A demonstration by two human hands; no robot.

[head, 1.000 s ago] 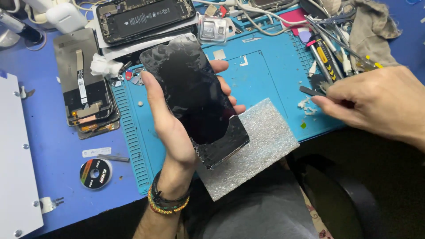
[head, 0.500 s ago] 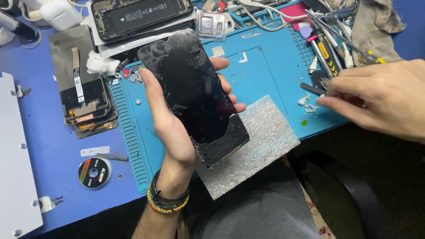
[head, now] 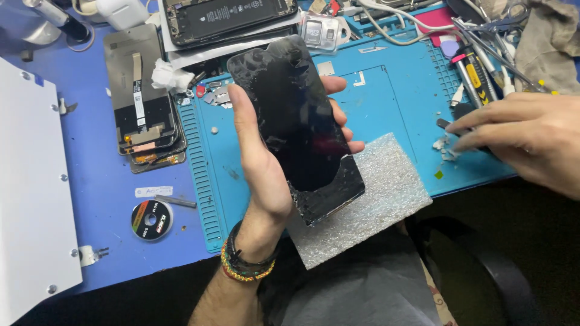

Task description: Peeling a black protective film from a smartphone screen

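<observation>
On the counter at my far left a stack of screen panels lies flat, parked clear of the blue work mat; my left hand clasps the cracked black phone from beneath, lifted and tilted face-up above the mat and the foam pad, presumably for inspection; my right hand reaches a dark flat tool by the mat's edge, fingers extended, though I cannot tell whether its grip has closed.

Bench count, approx.
2 hands: left hand, right hand. 1 cracked phone screen, 1 opened phone, 1 stack of display panels, 1 foam sheet, 1 tape roll, 1 blue repair mat.
</observation>
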